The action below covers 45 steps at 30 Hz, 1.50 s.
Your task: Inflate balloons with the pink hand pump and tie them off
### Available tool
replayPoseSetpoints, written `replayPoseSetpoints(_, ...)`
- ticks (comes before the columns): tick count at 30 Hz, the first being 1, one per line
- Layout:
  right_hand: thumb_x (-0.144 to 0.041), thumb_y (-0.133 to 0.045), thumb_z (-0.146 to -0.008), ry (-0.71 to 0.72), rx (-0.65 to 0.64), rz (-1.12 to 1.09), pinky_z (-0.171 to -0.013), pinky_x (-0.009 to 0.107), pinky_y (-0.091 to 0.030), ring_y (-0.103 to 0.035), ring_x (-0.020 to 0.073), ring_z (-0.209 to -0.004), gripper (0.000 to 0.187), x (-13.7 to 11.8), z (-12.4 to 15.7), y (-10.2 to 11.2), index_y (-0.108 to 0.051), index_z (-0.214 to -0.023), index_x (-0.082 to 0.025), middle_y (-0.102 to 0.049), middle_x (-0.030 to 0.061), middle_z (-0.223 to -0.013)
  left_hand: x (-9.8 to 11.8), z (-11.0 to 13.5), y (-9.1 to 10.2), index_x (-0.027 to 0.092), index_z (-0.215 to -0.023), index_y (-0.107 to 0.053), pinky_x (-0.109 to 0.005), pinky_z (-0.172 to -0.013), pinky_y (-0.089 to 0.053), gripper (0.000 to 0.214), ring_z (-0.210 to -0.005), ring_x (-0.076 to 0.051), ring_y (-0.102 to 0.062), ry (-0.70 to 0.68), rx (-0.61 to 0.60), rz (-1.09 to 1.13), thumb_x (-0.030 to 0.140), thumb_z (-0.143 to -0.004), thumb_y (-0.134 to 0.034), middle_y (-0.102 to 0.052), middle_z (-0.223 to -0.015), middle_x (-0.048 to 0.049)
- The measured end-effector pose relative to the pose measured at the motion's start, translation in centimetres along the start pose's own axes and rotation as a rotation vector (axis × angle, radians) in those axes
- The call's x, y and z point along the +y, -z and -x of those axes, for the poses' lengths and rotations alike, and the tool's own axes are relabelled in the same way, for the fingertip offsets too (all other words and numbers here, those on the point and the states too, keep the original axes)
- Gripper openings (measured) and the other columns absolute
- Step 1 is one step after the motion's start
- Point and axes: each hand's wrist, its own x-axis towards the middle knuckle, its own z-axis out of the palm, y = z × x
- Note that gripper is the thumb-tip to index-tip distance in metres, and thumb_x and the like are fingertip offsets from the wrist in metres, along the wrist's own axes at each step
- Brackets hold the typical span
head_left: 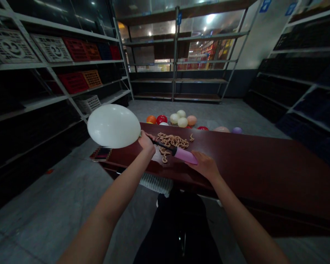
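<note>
A white, inflated balloon (114,126) extends to the left above the table's left end. My left hand (147,142) is closed around its neck, where the black tip of a hand pump meets it. The pump's pink barrel (185,156) lies to the right, and my right hand (203,164) is wrapped round its end. A black rod joins the barrel to the part at my left hand. Behind the pump, a heap of tan, curled uninflated balloons (173,141) lies on the dark red table (244,157); their exact kind is hard to make out.
Several inflated balloons (182,122) in white, orange, red, peach and purple lie beyond the table's far edge. A blurred flat object (102,154) rests on the table's left corner. Shelves with plastic crates (74,49) stand left; a metal rack (176,80) stands at the back.
</note>
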Motion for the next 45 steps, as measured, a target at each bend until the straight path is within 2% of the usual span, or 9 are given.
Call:
replayPoseSetpoints(4, -0.055, -0.065, -0.089, 0.032, -0.012, 0.011, -0.080, 0.034, -0.052, -0.072, 0.0269, -0.094, 0.049, -0.3, -0.2, -0.1, -0.065, -0.122, -0.019, -0.075, 0.0117, -0.108, 3.4, -1.0, 1.1, 0.022, -0.066, -0.032, -0.022, -0.040, -0.028, 0.034, -0.033, -0.007, -0.032, -0.026, 0.085, 0.023, 0.029, -0.093, -0.051, -0.034, -0.046, 0.0092)
replayPoseSetpoints(8, -0.056, -0.065, -0.089, 0.035, -0.022, -0.005, -0.080, 0.035, -0.052, -0.073, 0.0268, -0.093, 0.050, -0.5, -0.4, -0.2, -0.065, -0.122, -0.019, -0.076, 0.0113, -0.108, 5.0, -1.1, 1.2, 0.022, -0.065, -0.032, -0.021, -0.039, -0.028, 0.035, -0.033, -0.008, -0.032, -0.062, 0.092, 0.043, 0.027, -0.096, -0.047, -0.034, -0.045, 0.0078)
replayPoseSetpoints(17, -0.052, -0.066, -0.087, -0.110, 0.128, -0.100, -0.071, 0.032, -0.052, -0.074, 0.0246, -0.087, 0.044, 0.4, -0.7, -0.2, -0.067, -0.118, -0.021, -0.077, 0.0080, -0.106, 3.7, -0.4, -4.8, 0.021, -0.064, -0.032, -0.020, -0.038, -0.027, 0.042, -0.032, -0.007, -0.032, -0.178, -0.066, 0.057, 0.035, -0.099, -0.051, -0.033, -0.043, 0.0079)
replayPoseSetpoints(22, -0.053, -0.067, -0.085, -0.150, 0.139, -0.124, -0.066, 0.031, -0.049, -0.073, 0.0247, -0.081, 0.044, 0.6, -0.9, -0.4, -0.068, -0.115, -0.019, -0.077, 0.0072, -0.097, 1.5, 0.8, -7.6, 0.021, -0.062, -0.033, -0.020, -0.035, -0.026, 0.042, -0.031, -0.008, -0.032, -0.150, -0.125, 0.043, 0.030, -0.100, -0.050, -0.033, -0.041, 0.0073)
replayPoseSetpoints(27, -0.054, -0.065, -0.086, -0.217, 0.157, -0.190, -0.063, 0.030, -0.045, -0.072, 0.0237, -0.076, 0.044, 0.9, -0.9, -0.3, -0.066, -0.114, -0.020, -0.077, 0.0067, -0.092, -3.6, 4.1, -9.5, 0.021, -0.058, -0.035, -0.020, -0.035, -0.027, 0.051, -0.030, -0.006, -0.031, -0.068, -0.195, -0.034, 0.047, -0.099, -0.052, -0.033, -0.041, 0.0071)
replayPoseSetpoints(31, -0.055, -0.063, -0.086, -0.277, 0.161, -0.180, -0.060, 0.029, -0.041, -0.071, 0.0233, -0.073, 0.042, 1.3, -0.9, -0.5, -0.065, -0.111, -0.021, -0.076, 0.0060, -0.089, -7.0, 5.9, -10.1, 0.021, -0.056, -0.035, -0.020, -0.035, -0.026, 0.054, -0.030, -0.006, -0.033, -0.024, -0.263, -0.080, 0.050, -0.098, -0.052, -0.033, -0.040, 0.0065)
replayPoseSetpoints(37, -0.054, -0.064, -0.087, -0.257, 0.160, -0.158, -0.063, 0.029, -0.043, -0.072, 0.0236, -0.079, 0.041, 0.9, -1.1, -0.9, -0.065, -0.111, -0.021, -0.077, 0.0073, -0.096, -7.2, 4.5, -9.2, 0.021, -0.056, -0.034, -0.020, -0.035, -0.025, 0.050, -0.029, -0.006, -0.032, 0.038, -0.226, -0.096, 0.042, -0.098, -0.051, -0.034, -0.040, 0.0065)
replayPoseSetpoints(42, -0.053, -0.067, -0.087, -0.139, 0.123, -0.120, -0.070, 0.029, -0.046, -0.072, 0.0233, -0.085, 0.043, 0.0, -1.1, -0.5, -0.066, -0.116, -0.021, -0.077, 0.0083, -0.103, -5.8, 3.1, -6.0, 0.021, -0.061, -0.034, -0.021, -0.038, -0.027, 0.038, -0.032, -0.007, -0.033, 0.072, -0.135, 0.001, 0.023, -0.094, -0.053, -0.033, -0.043, 0.0078)
replayPoseSetpoints(45, -0.054, -0.066, -0.088, -0.096, 0.105, -0.065, -0.072, 0.029, -0.048, -0.072, 0.0235, -0.087, 0.045, -0.3, -0.9, -0.2, -0.066, -0.118, -0.020, -0.077, 0.0093, -0.105, -4.8, 2.3, -4.1, 0.022, -0.063, -0.032, -0.021, -0.039, -0.028, 0.036, -0.033, -0.007, -0.033, 0.074, -0.045, 0.028, 0.023, -0.095, -0.051, -0.034, -0.044, 0.0080)
